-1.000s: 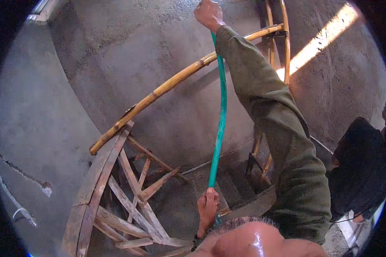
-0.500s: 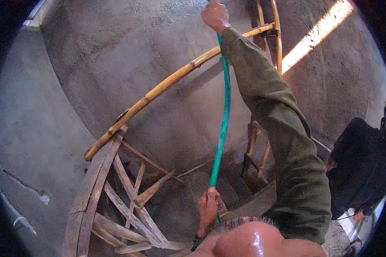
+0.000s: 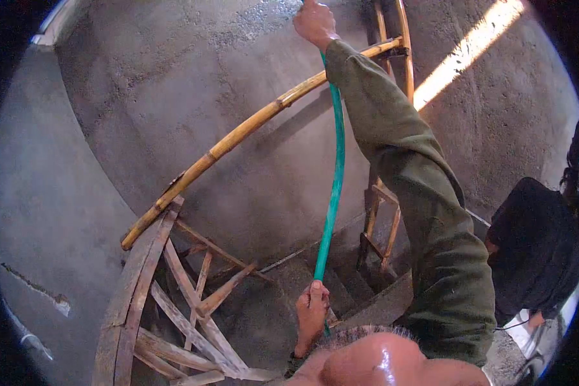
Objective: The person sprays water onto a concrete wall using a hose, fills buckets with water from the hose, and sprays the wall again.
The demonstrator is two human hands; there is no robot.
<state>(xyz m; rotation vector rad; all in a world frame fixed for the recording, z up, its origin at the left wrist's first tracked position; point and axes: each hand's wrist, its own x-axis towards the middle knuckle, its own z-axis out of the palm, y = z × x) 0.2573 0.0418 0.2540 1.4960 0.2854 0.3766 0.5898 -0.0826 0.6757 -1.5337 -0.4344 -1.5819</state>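
Observation:
A green hose (image 3: 331, 212) runs up the middle of the head view. My right hand (image 3: 315, 24), at the end of an outstretched olive sleeve, is closed round its upper end near the top edge. Lower down, my left hand (image 3: 312, 309) grips the same hose with the thumb lying along it. Beyond my right hand, the grey plastered wall (image 3: 199, 103) has a wet, shiny patch. The hose passes a bamboo pole (image 3: 264, 114) that slants across the wall below my right hand. The hose's tip is cut off by the frame.
A rough wooden trestle (image 3: 135, 302) stands at lower left, under the pole's left end. Bamboo uprights (image 3: 405, 64) meet its right end. Steps (image 3: 341, 289) lie below. At right, a person in black clothing (image 3: 534, 251) bends over. A bright light strip (image 3: 469, 55) crosses the wall.
The pole, trestle and wall have shifted slightly left in view. My right hand has moved a little left and up with the hose; my left hand stays nearly in place.

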